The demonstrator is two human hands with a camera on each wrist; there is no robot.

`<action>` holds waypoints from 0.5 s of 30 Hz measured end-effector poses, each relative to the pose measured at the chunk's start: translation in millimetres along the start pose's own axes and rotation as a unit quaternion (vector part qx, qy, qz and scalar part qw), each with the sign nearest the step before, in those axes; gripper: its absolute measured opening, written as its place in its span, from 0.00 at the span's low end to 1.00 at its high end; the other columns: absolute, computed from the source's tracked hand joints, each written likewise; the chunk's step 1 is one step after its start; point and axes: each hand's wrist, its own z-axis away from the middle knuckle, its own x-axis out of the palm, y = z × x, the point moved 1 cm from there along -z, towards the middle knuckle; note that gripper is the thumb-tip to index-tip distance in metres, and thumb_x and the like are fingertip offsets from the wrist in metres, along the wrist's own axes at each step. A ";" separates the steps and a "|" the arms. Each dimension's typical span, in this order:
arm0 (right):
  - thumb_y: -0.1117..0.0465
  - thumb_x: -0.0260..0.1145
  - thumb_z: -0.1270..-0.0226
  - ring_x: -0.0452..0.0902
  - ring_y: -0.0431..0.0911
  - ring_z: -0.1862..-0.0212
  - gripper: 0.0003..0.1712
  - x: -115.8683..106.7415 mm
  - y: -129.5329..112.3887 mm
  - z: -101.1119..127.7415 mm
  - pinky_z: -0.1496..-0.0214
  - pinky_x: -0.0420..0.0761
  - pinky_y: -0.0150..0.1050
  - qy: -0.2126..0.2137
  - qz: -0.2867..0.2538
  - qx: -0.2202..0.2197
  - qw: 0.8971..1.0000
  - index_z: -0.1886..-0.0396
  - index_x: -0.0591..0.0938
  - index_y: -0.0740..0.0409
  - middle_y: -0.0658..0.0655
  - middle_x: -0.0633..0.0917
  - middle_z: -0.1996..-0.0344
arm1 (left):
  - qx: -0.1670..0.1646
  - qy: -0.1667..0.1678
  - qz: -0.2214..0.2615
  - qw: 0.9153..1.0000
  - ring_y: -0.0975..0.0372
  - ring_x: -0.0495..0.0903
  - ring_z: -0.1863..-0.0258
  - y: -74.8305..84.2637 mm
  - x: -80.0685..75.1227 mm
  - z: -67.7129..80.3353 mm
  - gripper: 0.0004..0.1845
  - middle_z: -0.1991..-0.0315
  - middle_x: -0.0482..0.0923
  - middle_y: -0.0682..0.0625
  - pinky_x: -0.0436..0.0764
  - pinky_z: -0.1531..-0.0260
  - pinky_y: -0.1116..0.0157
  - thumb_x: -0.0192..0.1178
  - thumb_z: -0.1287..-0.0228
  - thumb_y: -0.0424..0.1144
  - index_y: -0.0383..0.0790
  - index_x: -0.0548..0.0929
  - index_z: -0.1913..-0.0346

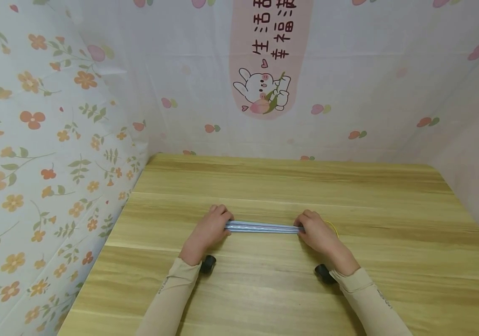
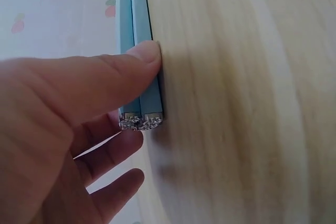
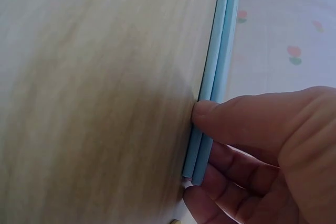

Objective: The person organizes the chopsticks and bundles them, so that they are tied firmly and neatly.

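A bundle of thin light-blue sticks (image 1: 263, 227) lies flat across the middle of the wooden table (image 1: 281, 182). My left hand (image 1: 210, 228) grips its left end, the thumb (image 2: 134, 59) lying over the sticks (image 2: 139, 35), whose cut ends look silvery. My right hand (image 1: 316, 231) grips the right end, thumb (image 3: 220, 114) pressed on the sticks (image 3: 218, 51) and fingers curled beneath. A thin yellow loop (image 1: 332, 226), perhaps a rubber band, lies just behind my right hand.
Floral cloth walls (image 1: 33, 140) close in the table on the left, back and right. A small black wrist camera sits under each forearm, one (image 1: 209, 264) on the left and one (image 1: 322, 273) on the right.
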 end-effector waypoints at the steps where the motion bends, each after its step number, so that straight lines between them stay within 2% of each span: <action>1: 0.74 0.69 0.50 0.72 0.50 0.63 0.09 -0.2 -0.3 -0.2 0.59 0.76 0.44 0.000 0.000 0.000 1.000 0.68 0.81 0.63 0.55 0.78 0.69 | 0.001 0.000 -0.002 1.000 0.55 0.70 0.56 0.0 -0.2 -0.3 0.15 0.57 0.74 0.47 0.74 0.52 0.60 0.70 0.47 0.37 0.39 0.81 0.56; 15: 0.74 0.69 0.48 0.71 0.48 0.65 0.08 -0.1 -0.3 0.7 0.61 0.76 0.43 -0.009 -0.001 -0.001 1.000 0.69 0.80 0.62 0.54 0.77 0.71 | 0.002 -0.009 -0.012 1.000 0.55 0.72 0.58 3.4 -0.4 -0.6 0.14 0.60 0.76 0.47 0.75 0.54 0.60 0.70 0.46 0.36 0.38 0.81 0.57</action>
